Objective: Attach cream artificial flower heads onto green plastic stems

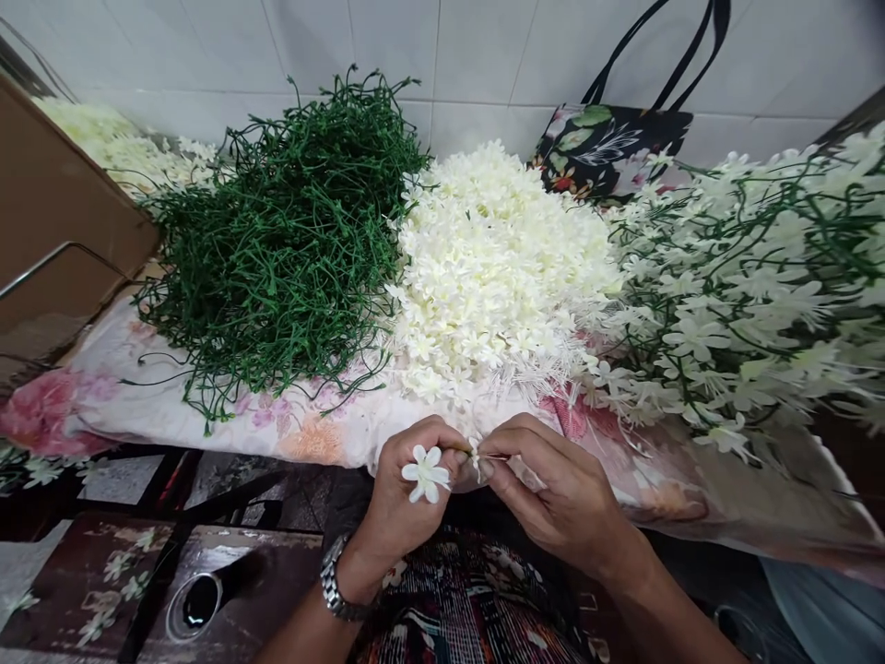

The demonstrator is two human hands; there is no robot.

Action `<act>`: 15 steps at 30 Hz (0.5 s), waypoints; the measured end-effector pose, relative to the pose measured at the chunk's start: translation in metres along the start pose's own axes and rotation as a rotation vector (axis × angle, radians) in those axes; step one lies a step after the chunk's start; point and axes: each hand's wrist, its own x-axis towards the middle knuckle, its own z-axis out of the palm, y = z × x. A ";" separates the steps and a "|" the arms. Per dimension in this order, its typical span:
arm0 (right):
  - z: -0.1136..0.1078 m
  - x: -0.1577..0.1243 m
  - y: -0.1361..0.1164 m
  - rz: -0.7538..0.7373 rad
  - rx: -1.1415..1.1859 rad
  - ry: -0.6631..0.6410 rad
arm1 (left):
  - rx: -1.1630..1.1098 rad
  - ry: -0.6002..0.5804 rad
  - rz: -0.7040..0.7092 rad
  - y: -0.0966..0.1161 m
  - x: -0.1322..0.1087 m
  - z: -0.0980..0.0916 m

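My left hand (407,489), with a metal watch at the wrist, is closed around an artificial flower stem; a white flower (425,474) shows against its fingers. Between the two hands, at the left fingertips, sits another small white blossom (475,454). My right hand (553,484) pinches that blossom from the other side with thumb and fingers. Most of the stem is hidden inside the left fist. Beyond the hands lie a heap of green plastic stems (290,249) and a pile of loose white flower heads (504,258).
Stemmed white flowers (733,295) are heaped at the right. A floral cloth (263,433) covers the work surface. A black flowered bag (608,148) leans on the tiled wall, and a cardboard box (62,203) stands left. Below left, a cup of dark liquid (200,601) rests on a wooden stool.
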 end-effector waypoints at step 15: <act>0.009 0.006 -0.006 -0.072 -0.151 0.027 | 0.025 0.053 0.026 -0.001 -0.003 0.001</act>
